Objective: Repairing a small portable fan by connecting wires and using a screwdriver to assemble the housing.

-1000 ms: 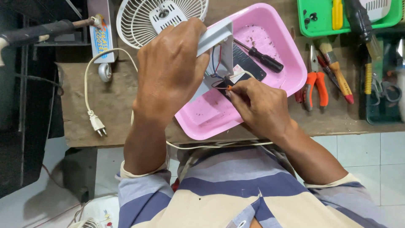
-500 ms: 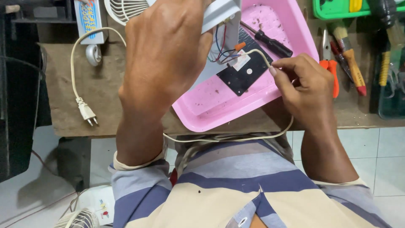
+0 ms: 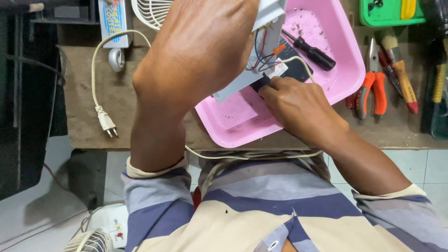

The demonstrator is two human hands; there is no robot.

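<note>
The left hand (image 3: 205, 56) grips a white plastic housing (image 3: 261, 46) above the pink tray (image 3: 345, 79), open side toward the right, long axis tilted near-left to far-right. The right hand (image 3: 303, 109) pinches its black part (image 3: 261, 85) among exposed wires (image 3: 261, 58). Judging by this, the wiring work is unfinished; the screwdriver (image 3: 310, 49) lies unused.

screwdriver (image 3: 311, 51) in tray (image 3: 347, 77), pliers (image 3: 371, 88) right of tray, plug (image 3: 106, 122) left
</note>
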